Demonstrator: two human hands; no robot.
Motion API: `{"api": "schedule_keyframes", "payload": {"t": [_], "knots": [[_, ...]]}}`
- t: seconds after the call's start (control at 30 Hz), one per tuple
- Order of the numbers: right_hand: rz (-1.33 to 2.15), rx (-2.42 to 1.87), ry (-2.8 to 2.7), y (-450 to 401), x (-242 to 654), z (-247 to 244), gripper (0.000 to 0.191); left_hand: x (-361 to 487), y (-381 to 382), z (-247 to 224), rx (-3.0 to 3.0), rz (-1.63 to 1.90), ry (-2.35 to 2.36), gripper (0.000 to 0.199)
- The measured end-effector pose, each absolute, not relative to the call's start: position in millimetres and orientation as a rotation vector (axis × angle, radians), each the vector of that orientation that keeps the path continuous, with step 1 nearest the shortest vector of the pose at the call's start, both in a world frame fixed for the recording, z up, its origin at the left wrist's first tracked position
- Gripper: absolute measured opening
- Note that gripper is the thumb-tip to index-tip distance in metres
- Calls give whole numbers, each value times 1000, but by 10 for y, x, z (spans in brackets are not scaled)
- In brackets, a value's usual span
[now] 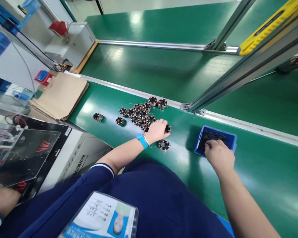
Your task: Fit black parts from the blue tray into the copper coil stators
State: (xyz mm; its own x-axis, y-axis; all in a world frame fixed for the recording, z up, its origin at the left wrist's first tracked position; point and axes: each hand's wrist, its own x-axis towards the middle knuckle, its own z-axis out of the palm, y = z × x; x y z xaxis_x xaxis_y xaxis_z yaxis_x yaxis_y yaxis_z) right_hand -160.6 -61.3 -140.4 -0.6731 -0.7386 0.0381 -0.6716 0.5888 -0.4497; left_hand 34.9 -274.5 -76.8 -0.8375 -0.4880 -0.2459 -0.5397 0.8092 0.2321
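My left hand [157, 131], with a blue band at its wrist, is closed around a motor stator [167, 129] with copper windings at the edge of a cluster. Its fingers partly cover that piece. Several more wound stators [143, 114] stand packed together beyond the hand, thin wire ends sticking out. One stator [164, 144] stands by itself, nearer my body. Over to the right, my right hand [220, 155] reaches into a blue plastic bin [234, 142] of small black pieces [215, 135]. Its fingers are bent together among them; what they pinch is hidden.
Two stators [119, 121] [97, 116] stand apart at the left. Flat cardboard [62, 94] lies at the bench's left end. A metal post [225, 76] slants up behind the bin, with a yellow cutter [270, 28] on it. Another person's arm [5, 200] shows at lower left.
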Motion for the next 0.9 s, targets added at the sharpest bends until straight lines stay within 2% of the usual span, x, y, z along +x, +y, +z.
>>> {"api": "schedule_keyframes", "payload": {"t": [0.27, 0.47, 0.67, 0.9], "knots": [[-1234, -788, 2464, -686, -1442, -1188, 40, 400, -2724, -812, -827, 520, 2823, 36], [-1506, -508, 1989, -1528, -916, -1539, 32, 408, -2704, -790, -849, 527, 2811, 38], [-1525, -267, 1832, -1883, -904, -1785, 27, 404, -2706, -790, -845, 538, 2803, 39], [-1431, -322, 1813, -1833, -872, -1815, 28, 399, -2724, -797, -841, 556, 2796, 38]]}}
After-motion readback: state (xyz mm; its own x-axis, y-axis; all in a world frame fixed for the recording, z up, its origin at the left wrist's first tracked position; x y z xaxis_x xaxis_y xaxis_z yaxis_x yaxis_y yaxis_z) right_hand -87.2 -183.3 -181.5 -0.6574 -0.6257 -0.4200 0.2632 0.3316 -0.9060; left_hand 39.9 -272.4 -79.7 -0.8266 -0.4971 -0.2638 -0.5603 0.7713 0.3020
